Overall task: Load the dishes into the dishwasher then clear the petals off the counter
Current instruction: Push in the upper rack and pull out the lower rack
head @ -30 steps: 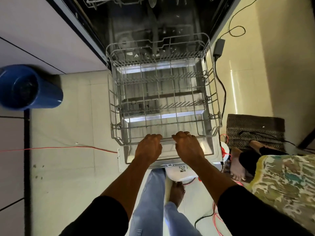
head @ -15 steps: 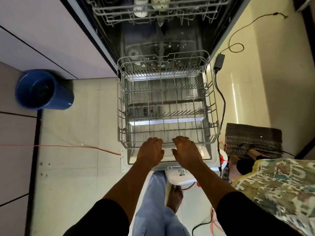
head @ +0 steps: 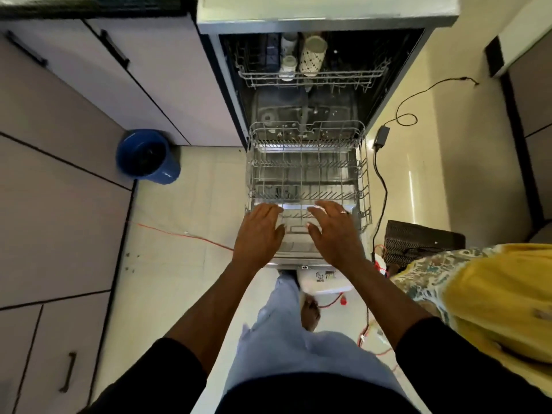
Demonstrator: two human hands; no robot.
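Note:
The dishwasher (head: 325, 22) stands open with its door down. Its lower wire rack (head: 363, 180) is pulled out over the door and holds nothing. The upper rack (head: 352, 75) sits inside with a patterned cup (head: 312, 56) and two white cups (head: 288, 65) in it. My left hand (head: 260, 231) and my right hand (head: 334, 231) hover over the front part of the lower rack, fingers spread and straight, holding nothing. No petals or counter dishes are in view.
A blue bucket (head: 146, 156) stands on the floor left of the dishwasher. Grey cabinets (head: 59, 144) fill the left. A black cable with adapter (head: 382, 135) and a red wire (head: 185, 234) cross the floor. Another person in yellow patterned clothing (head: 493, 300) stands at the right by a mat (head: 418, 240).
Both hands have let go of the lower rack's front rail and lifted with fingers straightened. My view has risen and pulled back, showing the upper rack and cabinets.

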